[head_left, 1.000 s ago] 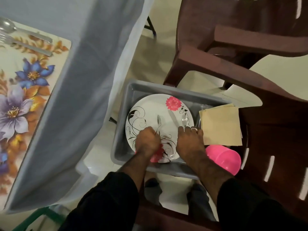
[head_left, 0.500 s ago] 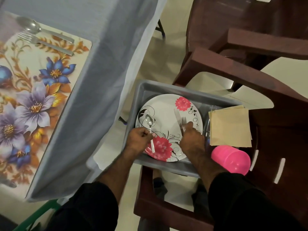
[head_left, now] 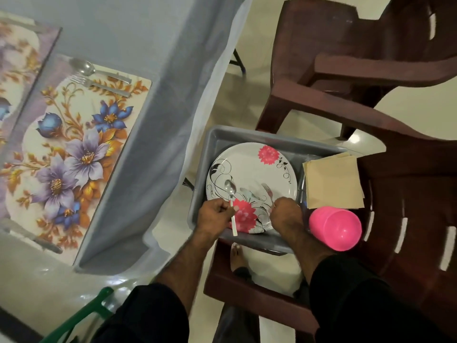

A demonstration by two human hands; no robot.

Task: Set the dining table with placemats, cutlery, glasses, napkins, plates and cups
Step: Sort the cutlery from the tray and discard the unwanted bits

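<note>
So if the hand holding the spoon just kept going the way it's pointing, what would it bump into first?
Probably the flowered plate in the grey tub. The left hand points its spoon across it, though how high it is above the plate is unclear.

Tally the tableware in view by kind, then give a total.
Spoons: 2, one in the left hand at, one on the placemat
Forks: 2, one in the right hand at, one on the placemat
Plates: 1
Pink cups: 1
Placemats: 2
Total: 8
</note>
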